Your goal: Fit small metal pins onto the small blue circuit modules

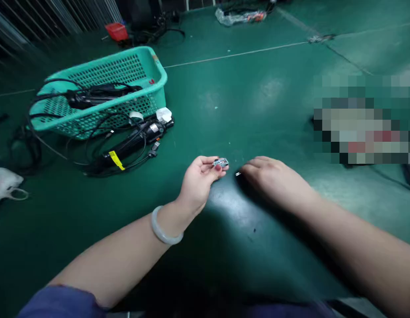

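Note:
My left hand (200, 176), with a pale bangle (165, 227) on its wrist, pinches a small silvery, bluish part (220, 162) between thumb and fingers. Its exact kind is too small to make out. To the right, my right hand (266, 174) rests low over the green surface, knuckles up and fingers curled under. At its fingertips shows a tiny shiny metal piece (238, 174); whether the fingers grip it is hidden. The two hands are close together but apart.
A turquoise plastic basket (118, 106) holding black cabled devices stands at the back left. Before it lies a black cylindrical device (132, 143) with cables and a yellow tag (116, 160). A white object (6, 183) sits at far left, a plastic-wrapped item (239, 17) at the back.

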`<state>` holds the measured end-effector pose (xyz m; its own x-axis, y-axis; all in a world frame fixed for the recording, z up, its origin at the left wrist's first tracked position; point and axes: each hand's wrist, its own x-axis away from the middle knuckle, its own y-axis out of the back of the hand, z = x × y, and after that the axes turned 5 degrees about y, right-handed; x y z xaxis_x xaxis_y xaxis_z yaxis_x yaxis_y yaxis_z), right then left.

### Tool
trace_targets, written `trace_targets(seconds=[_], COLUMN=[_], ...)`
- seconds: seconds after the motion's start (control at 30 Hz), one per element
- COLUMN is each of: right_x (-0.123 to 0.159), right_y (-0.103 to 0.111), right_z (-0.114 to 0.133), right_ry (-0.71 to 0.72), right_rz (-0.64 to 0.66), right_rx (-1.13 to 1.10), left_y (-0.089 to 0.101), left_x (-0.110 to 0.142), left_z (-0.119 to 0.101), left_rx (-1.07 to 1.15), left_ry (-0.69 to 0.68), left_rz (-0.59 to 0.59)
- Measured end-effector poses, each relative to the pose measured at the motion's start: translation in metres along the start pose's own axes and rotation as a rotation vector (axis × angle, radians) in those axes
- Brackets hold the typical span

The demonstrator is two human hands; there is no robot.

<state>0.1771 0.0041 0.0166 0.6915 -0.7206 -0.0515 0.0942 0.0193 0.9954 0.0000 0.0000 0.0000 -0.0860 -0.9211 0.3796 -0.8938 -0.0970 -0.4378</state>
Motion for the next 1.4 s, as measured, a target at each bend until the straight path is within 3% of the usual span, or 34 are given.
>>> trace_targets(seconds=[0.2, 0.33, 0.53, 0.67, 0.77, 0.87, 0.93, 1.03, 1.2, 1.4], right_x=[0.002, -0.003, -0.011, -0.007, -0.004, -0.002, -0.001, 0.002, 0.002, -0.002], right_y=[-0.004, -0.014, -0.023, -0.017, -0.008, 0.0, 0.003, 0.003, -0.005, -0.011], right_z=[-0.002, -0.001, 0.004, -0.003, -0.005, 0.006, 0.016, 0.023, 0.004, -0.004], right_ry=[-0.031, -0.061, 0.016, -0.008, -0.04, -0.067, -0.068, -0.023, -0.072, -0.039], right_rz=[-0.213, -0.203, -0.181, -0.179, -0.14, -0.048, 0.018, 0.003, -0.168, -0.128], right_rx=[-0.22, -0.327, -0.436, -0.31, -0.073, 0.156, 0.184, 0.034, -0.177, -0.265], left_y=[0.0, 0.0, 0.0, 0.0, 0.0, 0.0, 0.001, 0.001, 0.0, -0.002], left_x=[0.002, 0.002, 0.001, 0.002, 0.002, 0.002, 0.001, 0.001, 0.002, 0.002], left_z=[0.002, 0.001, 0.001, 0.001, 0.001, 0.001, 0.002, 0.003, 0.002, 0.0], left_rx=[0.0, -0.003, -0.001, -0.013, -0.025, -0.024, -0.02, -0.02, -0.017, -0.027], left_ry=[-0.004, -0.009, -0.008, -0.009, -0.012, -0.025, -0.034, -0.029, -0.017, -0.015], left_rz=[0.01, 0.015, 0.01, 0.005, 0.01, 0.02, 0.026, 0.018, 0.015, -0.002])
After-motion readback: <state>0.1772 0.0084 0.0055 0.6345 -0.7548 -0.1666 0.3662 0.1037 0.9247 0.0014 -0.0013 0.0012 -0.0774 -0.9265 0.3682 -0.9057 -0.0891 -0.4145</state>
